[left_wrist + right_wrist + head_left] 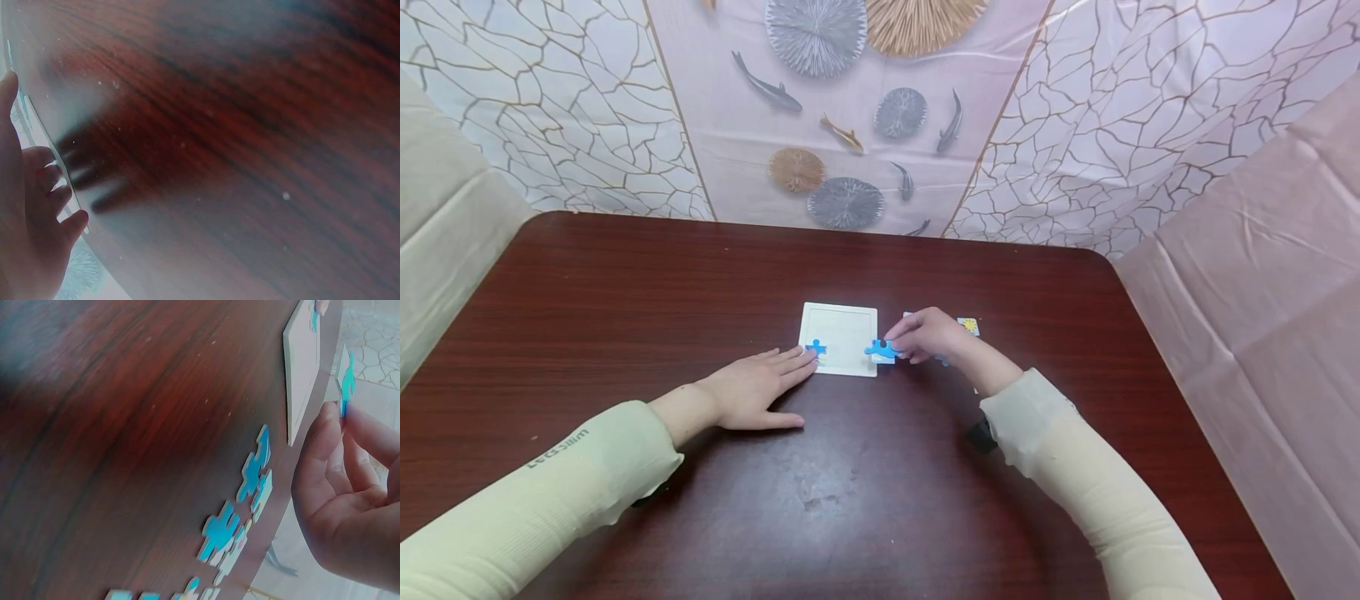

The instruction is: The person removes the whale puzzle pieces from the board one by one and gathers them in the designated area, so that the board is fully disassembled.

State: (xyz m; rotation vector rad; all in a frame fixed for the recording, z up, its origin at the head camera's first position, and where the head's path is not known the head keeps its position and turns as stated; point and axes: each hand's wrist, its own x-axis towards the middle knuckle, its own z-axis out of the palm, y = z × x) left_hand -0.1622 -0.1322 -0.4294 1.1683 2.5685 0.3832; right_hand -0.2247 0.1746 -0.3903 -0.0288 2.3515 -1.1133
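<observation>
A square white puzzle frame (848, 325) lies on the dark wooden table. In its lower left corner sits a blue puzzle piece (816, 347). My left hand (756, 387) lies flat with spread fingers, its fingertips touching the frame's left edge beside that piece. My right hand (928, 333) pinches another blue and white puzzle piece (882, 351) between thumb and finger, held above the frame's right edge. The right wrist view shows this pinched piece (346, 381) raised off the table, apart from the frame (302, 369).
Several loose puzzle pieces (219, 531) lie on the table to the right of the frame, partly hidden under my right arm in the head view. One with a yellow sun (968, 325) shows beyond the wrist. Patterned cloth (850, 125) hangs behind the table.
</observation>
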